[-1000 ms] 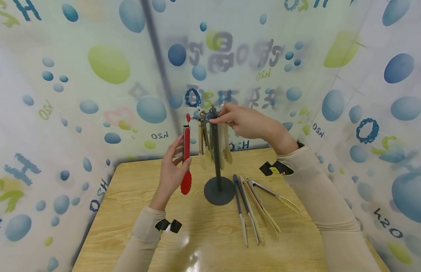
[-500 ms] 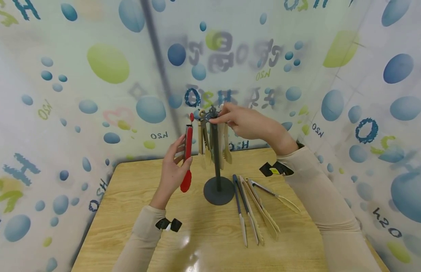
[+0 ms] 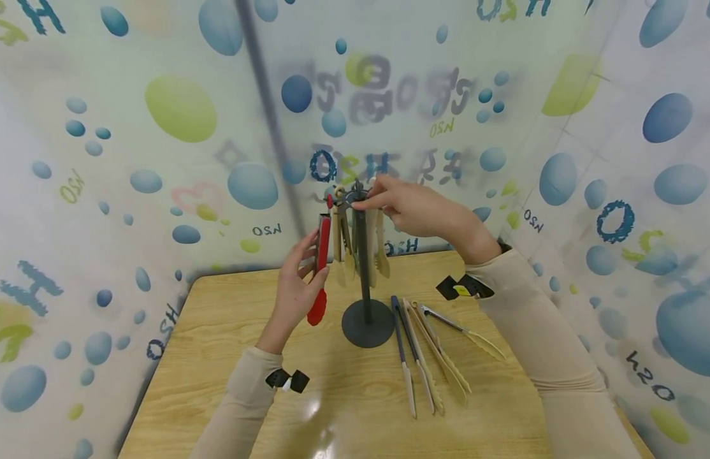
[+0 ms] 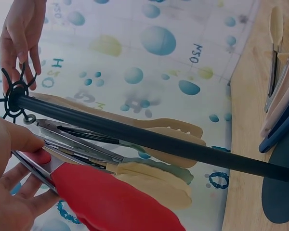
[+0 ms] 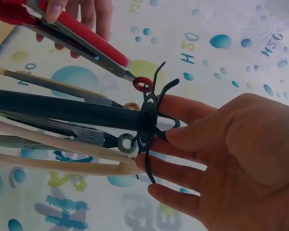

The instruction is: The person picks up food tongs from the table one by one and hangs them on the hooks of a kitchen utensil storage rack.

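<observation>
My left hand [image 3: 297,284] grips a pair of red kitchen tongs [image 3: 324,248], held upright with the scalloped red heads down. In the right wrist view the tongs' red pull ring [image 5: 137,84] is right at a curved hook of the dark stand's hook crown [image 5: 145,122]. With thumb and fingers, my right hand [image 3: 418,205] pinches the crown at the top of the stand's post [image 3: 364,268]. Several other tongs [image 4: 154,187] in beige, green and grey hang by their rings from the hooks, partly hidden behind the post and right hand.
The stand's round base [image 3: 367,325] rests on the wooden table [image 3: 229,357]. Right of it lie blue-handled tongs [image 3: 402,344], beige tongs [image 3: 447,363] and tongs with metal handles [image 3: 447,319]. A patterned curtain [image 3: 177,108] encloses the back and sides.
My left hand has moved the red tongs rightward, bringing their ring from apart to right beside the hooks. The right hand keeps its hold on the crown.
</observation>
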The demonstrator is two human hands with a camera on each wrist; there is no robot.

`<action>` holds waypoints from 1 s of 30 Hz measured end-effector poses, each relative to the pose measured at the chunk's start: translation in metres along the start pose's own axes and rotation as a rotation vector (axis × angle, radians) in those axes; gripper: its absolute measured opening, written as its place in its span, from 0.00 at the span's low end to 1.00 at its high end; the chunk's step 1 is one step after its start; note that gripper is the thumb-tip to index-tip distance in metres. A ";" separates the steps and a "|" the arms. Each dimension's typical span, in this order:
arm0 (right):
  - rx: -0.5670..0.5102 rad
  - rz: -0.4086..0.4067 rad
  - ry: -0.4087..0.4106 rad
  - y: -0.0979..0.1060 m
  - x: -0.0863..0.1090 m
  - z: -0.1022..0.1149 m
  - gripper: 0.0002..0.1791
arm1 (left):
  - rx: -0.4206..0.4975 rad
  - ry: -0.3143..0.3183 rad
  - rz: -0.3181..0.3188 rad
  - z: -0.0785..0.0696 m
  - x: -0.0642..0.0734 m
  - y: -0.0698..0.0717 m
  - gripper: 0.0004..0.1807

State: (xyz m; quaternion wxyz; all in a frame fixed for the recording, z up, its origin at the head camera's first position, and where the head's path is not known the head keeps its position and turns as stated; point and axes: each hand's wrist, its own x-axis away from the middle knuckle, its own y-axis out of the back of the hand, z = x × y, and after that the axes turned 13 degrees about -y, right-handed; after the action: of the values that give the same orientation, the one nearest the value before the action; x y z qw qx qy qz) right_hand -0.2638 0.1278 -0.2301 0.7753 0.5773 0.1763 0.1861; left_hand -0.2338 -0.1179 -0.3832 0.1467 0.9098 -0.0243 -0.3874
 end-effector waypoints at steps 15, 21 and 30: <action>0.000 0.001 0.001 0.000 0.000 0.000 0.28 | 0.026 -0.013 0.007 -0.006 0.002 -0.002 0.36; 0.008 -0.009 0.007 0.000 -0.001 -0.001 0.28 | 0.046 -0.028 -0.007 -0.004 0.001 -0.006 0.36; -0.001 -0.003 0.006 -0.002 -0.002 -0.002 0.28 | 0.111 0.022 -0.046 0.030 0.002 -0.019 0.40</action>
State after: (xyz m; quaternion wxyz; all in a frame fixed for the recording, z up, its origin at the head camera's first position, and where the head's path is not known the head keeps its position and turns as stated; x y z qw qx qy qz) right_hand -0.2661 0.1283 -0.2323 0.7753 0.5760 0.1795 0.1867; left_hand -0.2552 -0.1072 -0.4094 0.0872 0.9212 -0.0231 -0.3786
